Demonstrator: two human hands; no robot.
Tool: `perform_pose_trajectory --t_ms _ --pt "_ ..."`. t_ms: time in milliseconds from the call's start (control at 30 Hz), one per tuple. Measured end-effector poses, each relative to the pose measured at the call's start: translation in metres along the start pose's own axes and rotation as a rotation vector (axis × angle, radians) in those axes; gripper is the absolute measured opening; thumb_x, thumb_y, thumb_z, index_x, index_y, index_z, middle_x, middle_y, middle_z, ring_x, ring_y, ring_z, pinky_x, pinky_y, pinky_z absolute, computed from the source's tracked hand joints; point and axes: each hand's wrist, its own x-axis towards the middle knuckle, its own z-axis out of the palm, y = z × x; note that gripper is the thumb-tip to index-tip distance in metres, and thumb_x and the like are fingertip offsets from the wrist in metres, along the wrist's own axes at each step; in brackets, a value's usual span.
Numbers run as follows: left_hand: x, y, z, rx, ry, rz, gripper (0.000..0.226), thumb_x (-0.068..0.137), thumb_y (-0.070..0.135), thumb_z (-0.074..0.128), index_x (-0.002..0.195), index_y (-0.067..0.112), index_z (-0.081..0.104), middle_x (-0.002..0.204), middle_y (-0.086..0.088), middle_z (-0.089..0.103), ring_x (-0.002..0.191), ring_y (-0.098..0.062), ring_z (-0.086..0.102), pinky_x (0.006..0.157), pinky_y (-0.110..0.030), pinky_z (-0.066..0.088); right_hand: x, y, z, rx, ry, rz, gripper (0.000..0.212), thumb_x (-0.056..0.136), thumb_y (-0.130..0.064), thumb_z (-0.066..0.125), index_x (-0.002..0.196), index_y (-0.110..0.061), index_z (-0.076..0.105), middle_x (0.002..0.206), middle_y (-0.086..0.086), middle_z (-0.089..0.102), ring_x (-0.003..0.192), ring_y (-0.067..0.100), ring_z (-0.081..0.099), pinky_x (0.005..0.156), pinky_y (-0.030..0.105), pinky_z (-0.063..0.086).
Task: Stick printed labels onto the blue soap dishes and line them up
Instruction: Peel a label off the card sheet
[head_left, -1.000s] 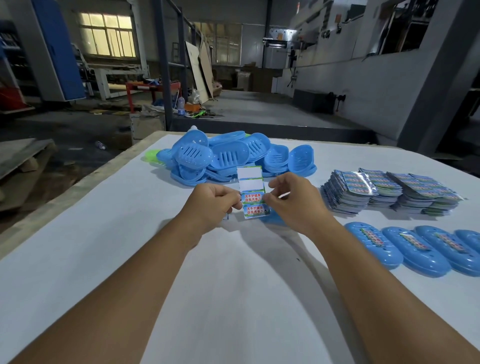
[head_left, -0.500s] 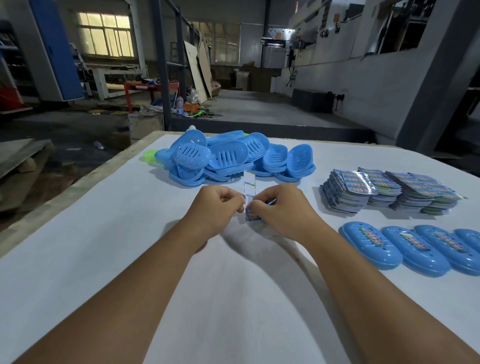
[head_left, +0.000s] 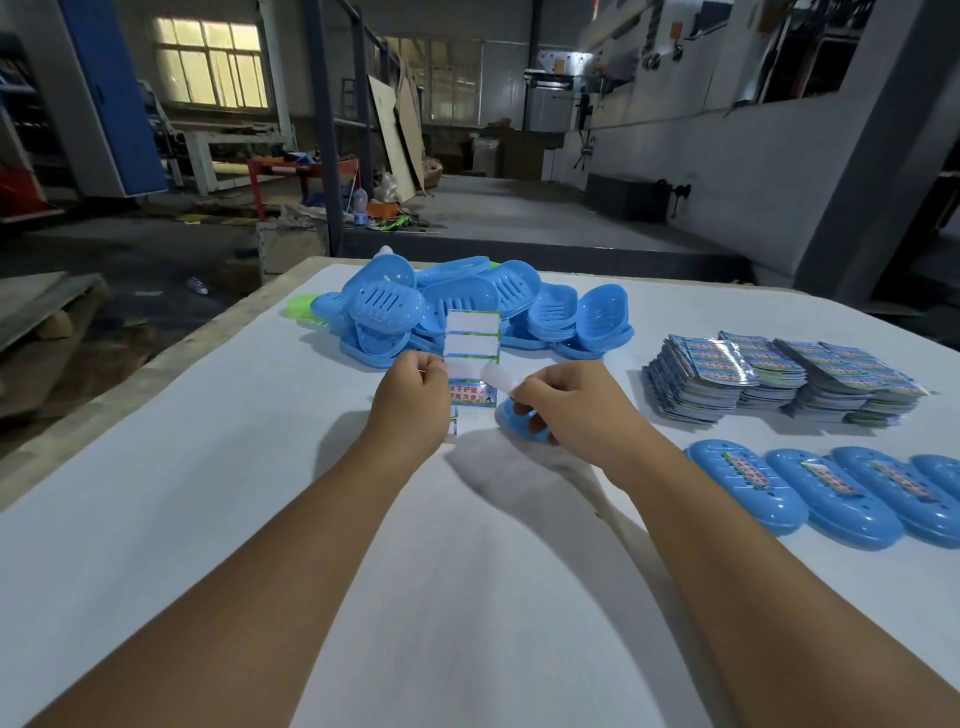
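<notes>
My left hand (head_left: 413, 402) pinches the left edge of a label sheet (head_left: 472, 338) held upright over the table; its upper slots are blank white and printed labels remain lower down. My right hand (head_left: 563, 402) pinches a peeled label (head_left: 494, 375) that curls away from the sheet, white back showing. A blue soap dish (head_left: 514, 418) sits under my right hand, with some fingers curled into it. Several labelled blue dishes (head_left: 826, 488) lie in a row at the right. A pile of unlabelled blue dishes (head_left: 467, 306) sits behind the sheet.
Stacks of printed label sheets (head_left: 779, 376) lie at the right, behind the row. A green object (head_left: 301, 306) peeks out left of the pile. The white table (head_left: 208, 467) ends at a wooden edge on the left, with factory floor beyond.
The sheet was turned edge-on half a second ago and now faces me again. My right hand has pulled a label off the sheet toward the right.
</notes>
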Motion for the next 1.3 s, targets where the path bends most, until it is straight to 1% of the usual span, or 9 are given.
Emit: perform_pose_trajectory --t_ms 100,267,567,667,733,800,1000,1200,1300 --pt "0.003 -0.003 -0.005 0.093 0.062 0.055 0.014 0.104 0.025 0.043 0.099 0.02 0.055 0.101 -0.002 0.065 0.083 -0.015 0.063 0.053 -0.02 0.048 0.001 0.002 -0.004 -0.036 0.032 0.025 0.026 0.086 -0.026 0.062 0.067 -0.012 0.074 0.067 0.0 0.073 0.059 0.01 0.06 0.057 0.024 0.049" --pt "0.009 -0.012 -0.018 0.371 0.129 0.153 0.013 0.1 0.018 0.045 0.11 0.019 0.052 0.099 -0.006 0.061 0.096 -0.032 0.063 0.081 -0.041 0.055 0.0 0.003 -0.011 -0.149 0.07 0.045 0.033 0.078 -0.027 0.059 0.079 0.005 0.067 0.061 0.008 0.055 0.058 0.017 0.046 0.056 0.031 0.043" --pt "0.006 -0.011 -0.031 1.111 0.133 0.225 0.014 0.094 0.035 0.053 0.098 0.025 0.061 0.093 -0.001 0.067 0.081 -0.023 0.054 0.074 -0.034 0.038 -0.006 0.0 -0.008 -0.209 0.056 0.005 0.035 0.075 -0.032 0.06 0.076 0.003 0.063 0.057 0.004 0.051 0.055 0.016 0.041 0.056 0.031 0.038" --pt "-0.002 -0.002 -0.029 0.695 0.099 0.252 0.012 0.087 0.033 0.06 0.079 0.025 0.063 0.082 0.003 0.068 0.082 -0.023 0.061 0.077 -0.036 0.049 -0.006 -0.001 -0.007 -0.243 0.075 -0.019 0.024 0.076 -0.032 0.062 0.07 -0.009 0.069 0.054 -0.005 0.061 0.053 0.011 0.049 0.057 0.029 0.045" --pt "-0.009 0.006 -0.022 0.197 -0.09 0.142 0.014 0.081 0.029 0.067 0.071 0.02 0.07 0.066 0.007 0.067 0.07 -0.019 0.063 0.067 -0.032 0.053 -0.005 -0.002 -0.006 -0.282 0.098 -0.046 0.022 0.077 -0.033 0.062 0.068 -0.014 0.071 0.058 -0.007 0.066 0.053 0.008 0.051 0.057 0.029 0.047" --pt "-0.018 0.012 -0.014 0.01 -0.25 0.107 0.013 0.08 0.03 0.072 0.073 0.02 0.075 0.057 0.011 0.063 0.058 -0.009 0.057 0.06 -0.026 0.046 -0.005 -0.003 -0.005 -0.304 0.107 -0.061 0.026 0.077 -0.036 0.064 0.069 -0.012 0.072 0.061 -0.002 0.068 0.052 0.009 0.05 0.056 0.03 0.046" --pt "-0.023 0.008 -0.002 -0.105 -0.376 0.08 0.01 0.088 0.027 0.073 0.088 0.019 0.079 0.087 0.01 0.078 0.089 -0.007 0.072 0.088 -0.031 0.055 -0.006 -0.003 -0.005 -0.307 0.085 -0.101 0.036 0.076 -0.041 0.065 0.064 -0.007 0.068 0.064 0.008 0.066 0.051 0.011 0.043 0.052 0.028 0.039" --pt "-0.024 0.009 -0.001 -0.097 -0.338 0.071 0.008 0.088 0.023 0.072 0.09 0.022 0.08 0.085 0.015 0.077 0.083 0.003 0.07 0.078 -0.022 0.052 -0.003 0.002 -0.005 -0.324 0.054 -0.188 0.027 0.087 -0.032 0.065 0.072 -0.012 0.075 0.067 -0.003 0.071 0.055 0.005 0.052 0.053 0.021 0.041" --pt "-0.022 0.01 -0.002 -0.086 -0.278 0.086 0.008 0.087 0.024 0.073 0.091 0.023 0.08 0.079 0.016 0.076 0.072 0.008 0.067 0.071 -0.018 0.047 -0.003 0.004 -0.004 -0.268 0.007 -0.236 0.019 0.094 -0.03 0.066 0.083 -0.022 0.079 0.066 -0.029 0.066 0.061 -0.011 0.057 0.051 0.006 0.036"
